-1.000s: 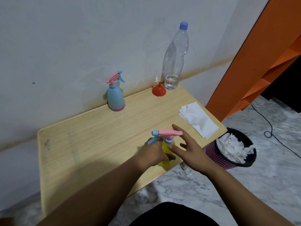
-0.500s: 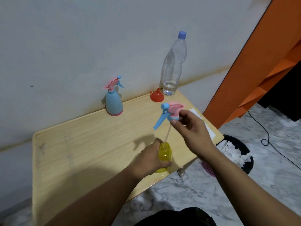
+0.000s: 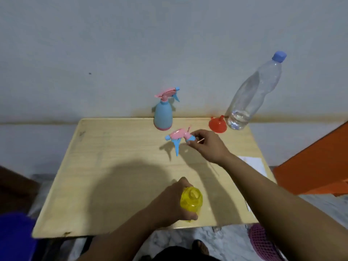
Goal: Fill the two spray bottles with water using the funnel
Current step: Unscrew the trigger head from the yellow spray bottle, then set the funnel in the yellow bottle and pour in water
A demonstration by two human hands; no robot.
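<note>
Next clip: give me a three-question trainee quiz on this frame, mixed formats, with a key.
1. True or false: the yellow spray bottle has its spray head on.
2. Multiple choice: what does the right hand hold? A) red funnel B) pink and blue spray head C) water bottle
3. Fill in: the red funnel sits upside down on the table beside the ____.

Key
1. False; its neck is open, gripped by the left hand.
2. B, the spray head.
3. Water bottle, capped, with little water in it.
</note>
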